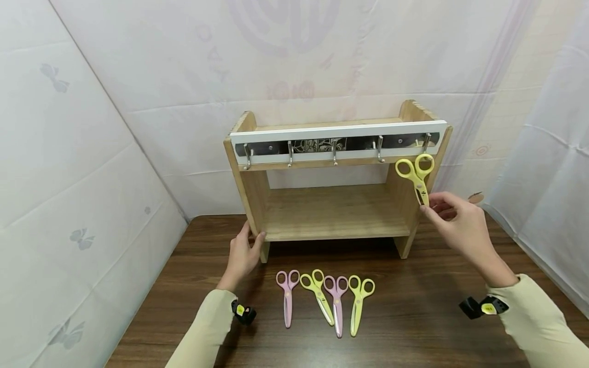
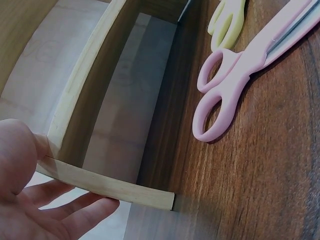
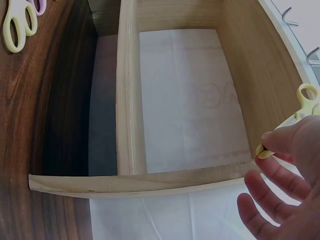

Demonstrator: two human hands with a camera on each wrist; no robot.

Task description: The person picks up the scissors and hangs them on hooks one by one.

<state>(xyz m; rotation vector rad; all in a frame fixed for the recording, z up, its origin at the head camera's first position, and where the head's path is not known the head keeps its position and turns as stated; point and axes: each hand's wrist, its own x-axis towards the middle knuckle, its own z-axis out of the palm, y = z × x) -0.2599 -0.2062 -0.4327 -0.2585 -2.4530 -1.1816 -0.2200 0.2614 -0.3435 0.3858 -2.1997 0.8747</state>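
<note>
My right hand [image 1: 465,225] pinches a yellow pair of scissors [image 1: 420,185] by the blade end, finger loops up. One loop overlaps the rightmost hook [image 1: 427,143] of the rail in the head view. In the right wrist view, thumb and index finger meet on the scissors' tip [image 3: 263,151] while the other fingers are spread. My left hand [image 1: 241,250] holds the lower left side panel of a wooden shelf [image 1: 336,212], thumb in front and fingers behind the panel [image 2: 110,187]. The other metal hooks [image 1: 335,153] hang bare along the white rail.
On the dark wood table [image 1: 184,306], in front of the shelf, lie two pink scissors [image 1: 288,299] [image 1: 338,306] and two yellow ones [image 1: 323,304] [image 1: 356,312], loops towards the shelf. White patterned cloth [image 1: 184,102] hangs behind and at both sides.
</note>
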